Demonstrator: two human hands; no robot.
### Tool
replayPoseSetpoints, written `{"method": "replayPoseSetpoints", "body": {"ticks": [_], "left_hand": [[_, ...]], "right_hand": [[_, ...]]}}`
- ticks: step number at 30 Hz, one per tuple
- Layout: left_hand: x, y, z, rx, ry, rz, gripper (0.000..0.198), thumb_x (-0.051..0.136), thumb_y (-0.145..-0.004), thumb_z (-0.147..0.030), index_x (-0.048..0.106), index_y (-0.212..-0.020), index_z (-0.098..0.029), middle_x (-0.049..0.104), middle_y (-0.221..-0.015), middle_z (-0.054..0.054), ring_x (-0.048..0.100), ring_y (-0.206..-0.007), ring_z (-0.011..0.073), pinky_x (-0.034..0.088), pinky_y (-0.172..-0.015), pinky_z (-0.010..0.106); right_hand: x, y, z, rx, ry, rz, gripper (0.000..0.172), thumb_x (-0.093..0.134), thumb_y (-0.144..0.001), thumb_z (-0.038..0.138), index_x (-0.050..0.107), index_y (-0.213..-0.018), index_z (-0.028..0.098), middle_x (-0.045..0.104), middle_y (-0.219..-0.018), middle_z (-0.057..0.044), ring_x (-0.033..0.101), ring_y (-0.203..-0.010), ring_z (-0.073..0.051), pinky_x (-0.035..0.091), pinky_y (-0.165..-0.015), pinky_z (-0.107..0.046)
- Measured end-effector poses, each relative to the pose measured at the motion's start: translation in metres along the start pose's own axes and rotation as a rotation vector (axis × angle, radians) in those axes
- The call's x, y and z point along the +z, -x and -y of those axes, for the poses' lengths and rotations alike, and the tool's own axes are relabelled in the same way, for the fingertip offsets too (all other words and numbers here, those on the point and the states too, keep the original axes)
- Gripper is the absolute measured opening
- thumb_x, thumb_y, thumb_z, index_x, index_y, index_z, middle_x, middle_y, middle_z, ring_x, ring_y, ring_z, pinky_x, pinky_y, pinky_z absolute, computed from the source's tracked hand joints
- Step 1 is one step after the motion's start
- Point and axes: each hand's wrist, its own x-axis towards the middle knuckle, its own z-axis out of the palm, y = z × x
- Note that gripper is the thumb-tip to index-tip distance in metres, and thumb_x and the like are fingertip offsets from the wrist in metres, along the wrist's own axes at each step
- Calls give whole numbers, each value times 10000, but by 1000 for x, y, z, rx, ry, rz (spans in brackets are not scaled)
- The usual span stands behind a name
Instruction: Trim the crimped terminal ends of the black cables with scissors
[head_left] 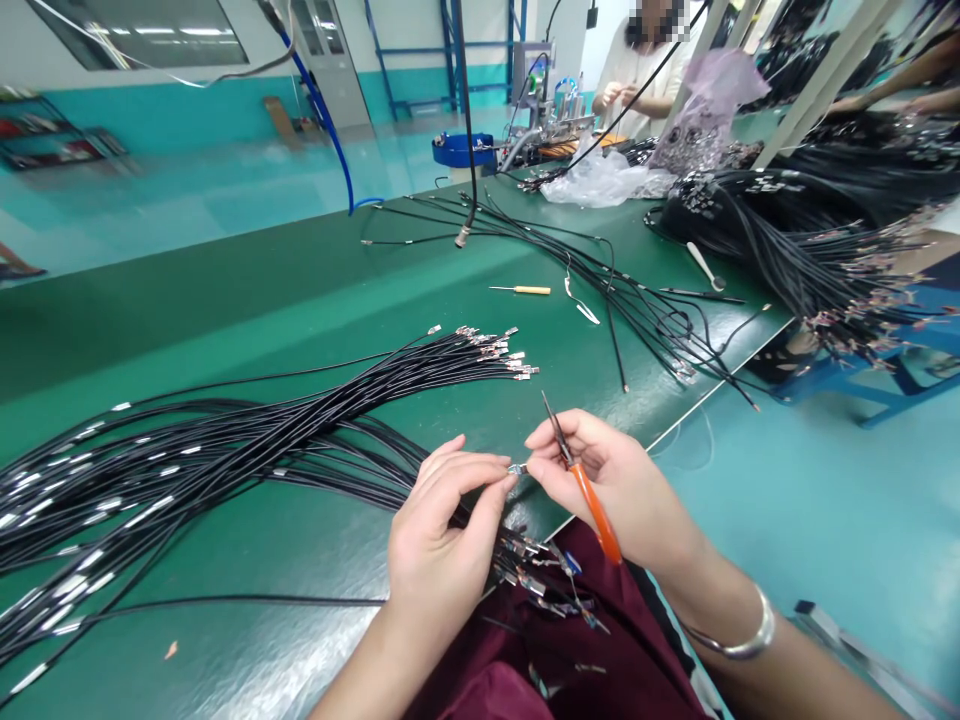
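Observation:
At the front edge of the green table, my left hand (pixel 454 520) is closed, its thumb and fingertips pinching a small silvery connector (pixel 517 469) on a cable end. Facing it, my right hand (pixel 611 485) is curled around an orange-handled tool (pixel 592 505) with a narrow, dark, pointed tip aimed up and away. Its thumb and forefinger also meet close beside the connector; whether they touch it I cannot tell. Below my hands, a bunch of cable ends (pixel 529 575) with metal tips and coloured wires hangs over the edge near my lap.
Black cables (pixel 360 395) with white labels spread across the left of the green table (pixel 247 320). Farther back lie a yellow-handled pick (pixel 531 290), a white-handled brush (pixel 705 267) and loose cables (pixel 585 260). A black cable (pixel 469 120) hangs from above. Another person (pixel 637 75) works behind.

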Motion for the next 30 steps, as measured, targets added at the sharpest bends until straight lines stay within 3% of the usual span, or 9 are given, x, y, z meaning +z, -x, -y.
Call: {"method": "replayPoseSetpoints", "body": {"ticks": [4,7,14,18,22,24,26,28,30], "left_hand": [[-1,-1,0,12,-61,48,241,670,-750,-119,732,-909,-289,734,-813,-12,665,-825,185,386,-1029,423],[-3,-2,3,117,-97,131,238,636,-766,-90,736,-854,-288,727,-795,-20,657,-764,166,389,-1025,425],[-2,0,10,108,-210,93,223,647,-785,-142,667,-975,-257,723,-859,-5,656,-864,176,393,-1032,420],[-9,-4,13,236,-366,253,188,581,-841,-167,649,-1008,-219,703,-952,24,636,-929,179,323,-1085,462],[-23,-1,19,316,-513,513,198,526,-877,-174,629,-1036,-231,668,-1002,29,591,-1030,194,251,-1119,519],[-30,4,22,326,-546,604,182,517,-884,-190,625,-1026,-230,654,-994,39,598,-1003,197,336,-1080,497],[-34,9,25,310,-559,649,164,508,-891,-210,623,-1006,-226,646,-969,51,606,-956,204,477,-946,418],[-35,12,26,258,-542,685,153,477,-904,-199,626,-930,-224,639,-895,45,611,-864,187,532,-787,329],[-33,12,27,208,-506,670,174,453,-915,-188,623,-902,-223,632,-854,40,606,-822,174,526,-729,289]], "right_hand": [[-1,1,1,1,-5,0,140,620,-759,211,558,-884,206,589,-772,12,573,-716,-122,487,-668,-253],[-1,2,-2,9,-6,15,136,615,-772,212,555,-894,208,591,-777,11,564,-712,-122,479,-657,-254],[-4,-4,-14,47,-110,65,161,622,-787,254,543,-919,206,571,-776,23,540,-681,-106,454,-639,-239],[-5,-2,-19,72,-30,11,156,610,-778,259,548,-907,197,580,-752,20,541,-664,-114,450,-634,-247],[-3,14,-22,7,373,68,91,534,-784,175,600,-840,202,585,-681,18,520,-619,-125,419,-598,-251],[-4,21,-23,-47,526,175,96,546,-755,144,616,-782,204,591,-659,20,516,-609,-127,404,-587,-248],[-8,21,-26,-47,538,227,97,545,-750,144,619,-768,205,601,-642,23,525,-589,-123,408,-562,-231],[-15,10,-29,-25,486,166,106,529,-783,177,621,-826,207,630,-674,15,556,-593,-122,435,-554,-217],[-24,-10,-34,-60,487,33,112,531,-801,220,616,-873,204,657,-726,-2,586,-619,-129,468,-584,-223]]}}
